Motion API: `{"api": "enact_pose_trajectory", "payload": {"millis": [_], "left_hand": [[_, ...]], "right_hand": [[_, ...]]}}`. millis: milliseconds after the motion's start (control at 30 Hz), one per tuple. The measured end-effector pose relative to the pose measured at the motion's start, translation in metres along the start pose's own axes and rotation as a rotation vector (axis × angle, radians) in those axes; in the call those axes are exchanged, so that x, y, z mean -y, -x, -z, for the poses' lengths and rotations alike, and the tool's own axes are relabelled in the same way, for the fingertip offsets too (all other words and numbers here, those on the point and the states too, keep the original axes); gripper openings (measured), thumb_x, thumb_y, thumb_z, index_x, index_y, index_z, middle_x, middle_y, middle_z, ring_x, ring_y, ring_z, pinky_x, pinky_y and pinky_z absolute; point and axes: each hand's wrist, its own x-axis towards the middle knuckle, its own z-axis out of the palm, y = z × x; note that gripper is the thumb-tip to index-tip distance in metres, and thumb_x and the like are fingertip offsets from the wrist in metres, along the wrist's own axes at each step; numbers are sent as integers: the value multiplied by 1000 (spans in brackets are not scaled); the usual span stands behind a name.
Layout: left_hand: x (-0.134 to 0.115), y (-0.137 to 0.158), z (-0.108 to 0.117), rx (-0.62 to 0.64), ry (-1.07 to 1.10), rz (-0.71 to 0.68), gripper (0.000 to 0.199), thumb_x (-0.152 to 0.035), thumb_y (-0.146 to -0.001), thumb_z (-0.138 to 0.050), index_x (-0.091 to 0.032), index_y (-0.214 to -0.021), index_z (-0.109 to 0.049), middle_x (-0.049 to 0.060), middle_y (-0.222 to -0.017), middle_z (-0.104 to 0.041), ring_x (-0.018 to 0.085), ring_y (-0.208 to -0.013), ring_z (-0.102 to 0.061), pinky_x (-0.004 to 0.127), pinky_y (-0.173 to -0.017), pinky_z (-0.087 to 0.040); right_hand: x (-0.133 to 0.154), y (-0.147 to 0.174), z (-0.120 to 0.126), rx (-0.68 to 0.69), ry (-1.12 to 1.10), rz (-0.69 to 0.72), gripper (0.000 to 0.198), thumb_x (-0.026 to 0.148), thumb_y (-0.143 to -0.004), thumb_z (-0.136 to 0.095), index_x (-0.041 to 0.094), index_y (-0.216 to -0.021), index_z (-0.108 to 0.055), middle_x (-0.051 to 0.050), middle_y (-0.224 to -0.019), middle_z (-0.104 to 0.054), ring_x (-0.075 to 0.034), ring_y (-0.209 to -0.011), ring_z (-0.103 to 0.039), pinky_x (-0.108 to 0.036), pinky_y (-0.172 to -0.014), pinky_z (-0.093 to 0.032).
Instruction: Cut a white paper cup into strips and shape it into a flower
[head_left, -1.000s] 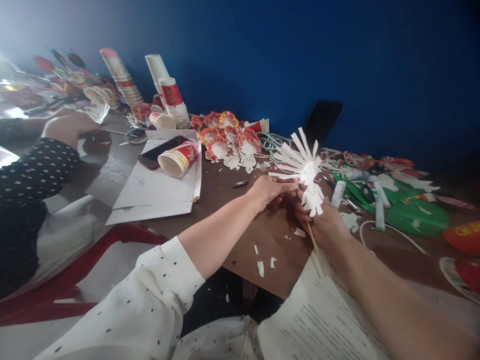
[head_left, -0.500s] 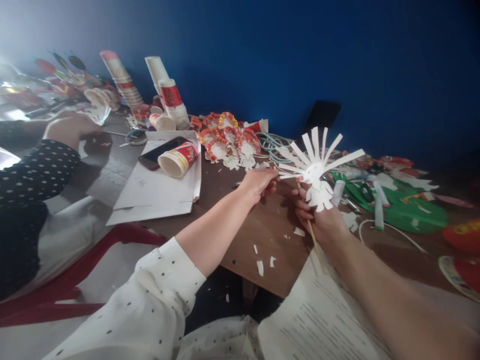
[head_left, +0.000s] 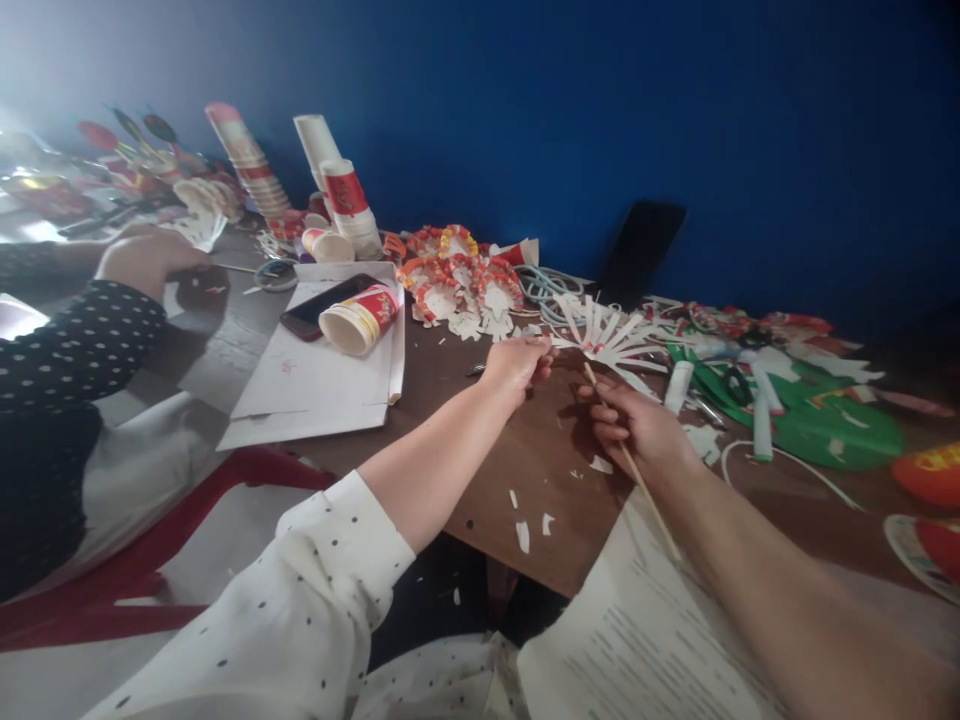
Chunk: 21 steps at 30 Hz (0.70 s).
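Note:
My left hand [head_left: 521,365] is closed in a pinch on one strip at the left end of a white fringed paper cut-out [head_left: 611,335]. Long narrow strips fan out from the cut-out, which is tipped over and shows small red marks near its middle. Just below it, my right hand [head_left: 637,425] has its fingers wrapped round a thin wooden stick [head_left: 634,465]. The stick slants from its tip beneath the cut-out down along my right forearm. Tip and cut-out appear slightly apart.
Left of my arm, a paper cup [head_left: 358,325] and a phone [head_left: 326,305] lie on white card [head_left: 289,380]. Stacked cups [head_left: 351,205] and red-trimmed cut-outs [head_left: 457,280] line the wall. Rightward are a glue stick [head_left: 678,388] and green sheet [head_left: 840,425]. A co-worker's hand [head_left: 146,255] is far left.
The fringed cut-out has tipped from facing me to lying nearly flat, away from my right hand. My right hand has come into fuller view with the stick. My left hand stays about put.

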Motion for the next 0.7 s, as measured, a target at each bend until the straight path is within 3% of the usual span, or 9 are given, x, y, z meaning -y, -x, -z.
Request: {"api": "enact_pose_trajectory", "payload": {"millis": [100, 267, 700], "left_hand": [[0, 3, -1, 13, -23, 44, 12, -11, -82, -59, -12, -70, -62, 2, -69, -64, 2, -47, -48, 15, -48, -39], [1, 9, -1, 171, -100, 133, 14, -9, -83, -57, -9, -70, -64, 3, -66, -62, 2, -47, -47, 14, -45, -37], [2, 14, 3, 309, -234, 97, 9, -14, -82, -63, -10, -78, -69, 0, -57, -57, 3, -47, -46, 12, -45, -36]], "right_hand": [[-1, 1, 0, 27, 47, 12, 17, 12, -71, -64, 16, -87, -60, -1, -76, -58, -1, -45, -34, -6, -29, -22], [-1, 3, 0, 143, 66, 2, 24, 15, -72, -65, 17, -96, -63, 0, -78, -56, -1, -46, -33, -5, -30, -24], [2, 2, -3, 121, 66, -2, 34, 13, -68, -70, 20, -99, -57, 2, -76, -58, -1, -45, -36, -5, -30, -19]]}}
